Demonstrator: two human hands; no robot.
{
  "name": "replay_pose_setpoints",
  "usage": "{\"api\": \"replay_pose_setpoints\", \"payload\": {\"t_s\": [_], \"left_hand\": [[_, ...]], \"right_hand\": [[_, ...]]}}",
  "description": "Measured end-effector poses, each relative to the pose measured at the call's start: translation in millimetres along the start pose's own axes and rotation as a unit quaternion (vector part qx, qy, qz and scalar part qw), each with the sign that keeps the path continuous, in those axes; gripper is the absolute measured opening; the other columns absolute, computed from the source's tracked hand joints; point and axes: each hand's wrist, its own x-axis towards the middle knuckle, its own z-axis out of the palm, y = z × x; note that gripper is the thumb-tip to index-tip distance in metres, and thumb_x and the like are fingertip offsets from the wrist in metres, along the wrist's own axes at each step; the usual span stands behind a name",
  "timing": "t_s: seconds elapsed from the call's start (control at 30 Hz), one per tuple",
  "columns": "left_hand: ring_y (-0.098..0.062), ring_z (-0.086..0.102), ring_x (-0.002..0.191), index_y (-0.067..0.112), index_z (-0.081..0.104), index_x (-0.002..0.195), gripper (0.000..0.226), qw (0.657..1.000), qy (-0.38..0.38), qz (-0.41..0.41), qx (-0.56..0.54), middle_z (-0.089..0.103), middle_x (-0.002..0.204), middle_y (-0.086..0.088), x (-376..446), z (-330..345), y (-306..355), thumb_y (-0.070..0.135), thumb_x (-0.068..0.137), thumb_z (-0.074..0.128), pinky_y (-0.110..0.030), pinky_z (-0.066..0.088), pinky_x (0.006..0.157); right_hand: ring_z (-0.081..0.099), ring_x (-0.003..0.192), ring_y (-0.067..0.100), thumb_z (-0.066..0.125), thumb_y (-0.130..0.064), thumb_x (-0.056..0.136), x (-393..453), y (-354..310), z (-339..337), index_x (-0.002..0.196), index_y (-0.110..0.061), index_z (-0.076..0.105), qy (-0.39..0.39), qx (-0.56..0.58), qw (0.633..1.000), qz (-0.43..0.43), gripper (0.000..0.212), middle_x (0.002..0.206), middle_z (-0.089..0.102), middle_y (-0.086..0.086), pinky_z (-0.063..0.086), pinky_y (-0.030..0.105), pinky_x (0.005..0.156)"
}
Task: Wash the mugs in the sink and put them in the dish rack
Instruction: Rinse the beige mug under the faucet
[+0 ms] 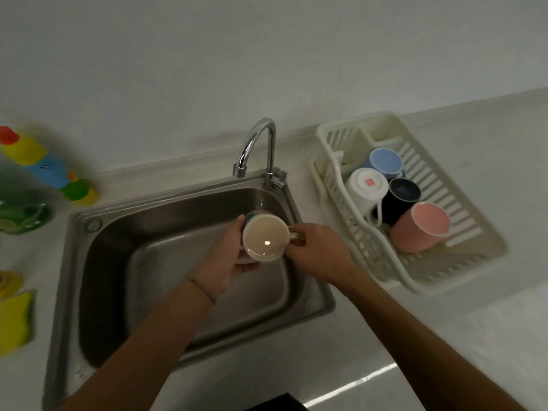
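Note:
A beige mug [264, 238] hangs bottom-up over the steel sink [124, 232], below the faucet spout. My left hand [224, 262] wraps its fingers round the mug's left side. My right hand [318, 250] grips the mug's handle on the right. In the cream dish rack [480, 232] to the right, several mugs sit upside down: blue [385, 161], white [366, 186], black [401, 197] and pink [421, 226].
The chrome faucet [258, 149] arches over the sink's back edge. Colourful bottles [38, 164] and a green item [20, 218] stand on the counter at the left. Yellow sponges [14, 318] lie at the left edge. A dark object [275, 403] shows at the bottom.

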Motion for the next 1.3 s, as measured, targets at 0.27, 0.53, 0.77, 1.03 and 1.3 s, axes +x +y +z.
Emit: {"api": "replay_pose_setpoints", "payload": {"t_s": [0.27, 0.53, 0.77, 1.03, 1.3], "left_hand": [[-0.029, 0.068, 0.103, 0.030, 0.063, 0.116, 0.044, 0.971, -0.121, 0.131, 0.161, 0.070, 0.110, -0.010, -45, 72, 24, 0.060, 0.105, 0.033, -0.046, 0.058, 0.084], [-0.023, 0.066, 0.086, 0.038, 0.058, 0.108, 0.032, 0.919, -0.165, 0.221, 0.283, 0.068, 0.102, -0.009, -58, 175, 37, 0.065, 0.100, 0.043, -0.041, 0.060, 0.072], [-0.032, 0.073, 0.086, 0.037, 0.063, 0.090, 0.042, 0.883, -0.105, 0.268, 0.371, 0.069, 0.078, -0.008, -32, 235, 25, 0.068, 0.100, 0.038, -0.034, 0.051, 0.064], [-0.023, 0.059, 0.081, 0.023, 0.064, 0.080, 0.040, 0.818, -0.045, 0.298, 0.490, 0.064, 0.081, -0.004, -8, 245, 14, 0.047, 0.106, 0.044, -0.027, 0.038, 0.061], [-0.024, 0.066, 0.106, 0.030, 0.067, 0.127, 0.037, 0.760, -0.055, 0.316, 0.565, 0.071, 0.116, 0.000, -3, 249, 8, 0.044, 0.093, 0.060, -0.032, 0.049, 0.081]], "right_hand": [[0.069, 0.078, 0.018, 0.069, -0.036, 0.081, -43, 29, -78, 0.085, -0.016, 0.072, 0.049, 0.072, 0.988, 0.125, 0.021, 0.077, 0.072, 0.000, 0.059, 0.043, 0.079], [0.065, 0.058, 0.021, 0.069, -0.024, 0.082, -65, 91, -149, 0.079, -0.009, 0.072, 0.094, 0.142, 0.973, 0.158, 0.015, 0.075, 0.070, 0.020, 0.049, 0.026, 0.050], [0.060, 0.064, 0.023, 0.056, -0.019, 0.090, -55, 149, -173, 0.101, 0.011, 0.067, 0.026, 0.161, 0.971, 0.175, 0.034, 0.072, 0.066, 0.015, 0.040, 0.018, 0.044], [0.059, 0.063, 0.014, 0.050, -0.055, 0.095, -33, 189, -159, 0.081, -0.022, 0.070, -0.063, 0.138, 0.978, 0.141, 0.040, 0.069, 0.068, 0.002, 0.043, 0.029, 0.071], [0.066, 0.074, 0.016, 0.047, -0.051, 0.102, -29, 199, -154, 0.096, -0.014, 0.073, -0.111, 0.121, 0.977, 0.134, 0.046, 0.082, 0.073, 0.006, 0.047, 0.029, 0.073]]}}
